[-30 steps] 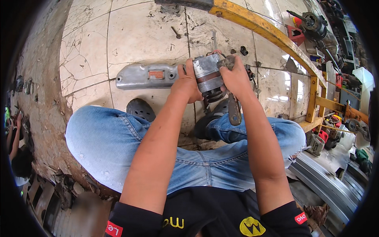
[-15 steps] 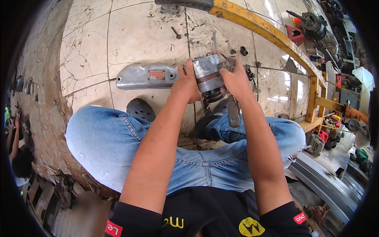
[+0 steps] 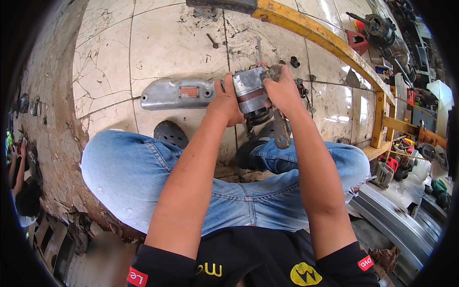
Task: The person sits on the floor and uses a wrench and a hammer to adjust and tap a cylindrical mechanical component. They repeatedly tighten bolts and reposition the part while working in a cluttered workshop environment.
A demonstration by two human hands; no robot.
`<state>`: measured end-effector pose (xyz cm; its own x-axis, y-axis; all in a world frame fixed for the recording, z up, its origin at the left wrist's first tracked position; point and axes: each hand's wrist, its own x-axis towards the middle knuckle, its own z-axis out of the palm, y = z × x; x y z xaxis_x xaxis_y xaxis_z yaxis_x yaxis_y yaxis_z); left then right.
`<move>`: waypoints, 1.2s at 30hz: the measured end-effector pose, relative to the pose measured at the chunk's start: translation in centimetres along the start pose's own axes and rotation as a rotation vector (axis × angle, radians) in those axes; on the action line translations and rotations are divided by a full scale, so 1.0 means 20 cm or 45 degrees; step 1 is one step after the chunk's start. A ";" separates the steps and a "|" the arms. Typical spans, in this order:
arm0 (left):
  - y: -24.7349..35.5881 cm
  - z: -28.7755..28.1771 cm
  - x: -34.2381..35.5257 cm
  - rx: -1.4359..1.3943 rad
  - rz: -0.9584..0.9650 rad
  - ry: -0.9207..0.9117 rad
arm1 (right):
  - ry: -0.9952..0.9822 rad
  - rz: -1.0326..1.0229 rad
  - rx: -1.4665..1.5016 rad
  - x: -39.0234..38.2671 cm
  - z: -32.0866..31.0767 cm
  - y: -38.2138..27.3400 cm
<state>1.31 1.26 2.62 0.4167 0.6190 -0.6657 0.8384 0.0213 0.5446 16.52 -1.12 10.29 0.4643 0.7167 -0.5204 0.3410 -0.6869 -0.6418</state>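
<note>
A grey metal alternator (image 3: 250,82) with a dark pulley at its near end stands between my hands above the tiled floor. Wrapped round its left side is my left hand (image 3: 226,103), closed on the housing. On the other side, my right hand (image 3: 285,92) grips a worn, dirty wrench (image 3: 282,134). The wrench's head lies against the alternator's upper right side, and its handle points down toward my shoe. My fingers hide the middle of the tool. A long silver engine valve cover (image 3: 165,98) with an orange label lies left of my left hand.
A yellow metal frame (image 3: 311,29) runs across the far right. A bolt (image 3: 213,42) and other small dark parts lie on the tiles (image 3: 177,48). Tools, bottles and machine parts crowd the right edge. Another person's arm (image 3: 20,170) shows at the far left.
The wrench has turned a little in my right hand, its head shifting slightly left and its handle end rising slightly. The alternator and my left hand stay almost in place.
</note>
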 end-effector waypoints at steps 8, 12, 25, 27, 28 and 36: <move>0.01 -0.01 0.00 -0.023 0.018 0.014 | 0.008 -0.024 0.100 0.03 0.01 0.00; 0.00 0.00 0.00 -0.020 0.016 0.015 | 0.008 -0.006 0.092 0.00 0.00 0.00; 0.01 -0.02 -0.01 -0.016 0.004 -0.040 | 0.001 0.055 0.105 -0.02 -0.02 0.03; 0.02 -0.02 -0.01 -0.004 0.001 -0.023 | -0.018 0.035 0.091 0.01 -0.02 0.02; 0.02 -0.03 0.00 0.002 0.004 -0.013 | -0.023 0.023 0.083 0.02 -0.02 0.00; 0.01 -0.02 0.00 0.019 0.012 -0.001 | -0.010 0.051 0.114 -0.04 -0.02 0.01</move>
<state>1.24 1.52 2.92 0.4245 0.6185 -0.6612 0.8398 0.0038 0.5428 16.50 -1.92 10.83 0.4694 0.6900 -0.5509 0.2479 -0.7018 -0.6678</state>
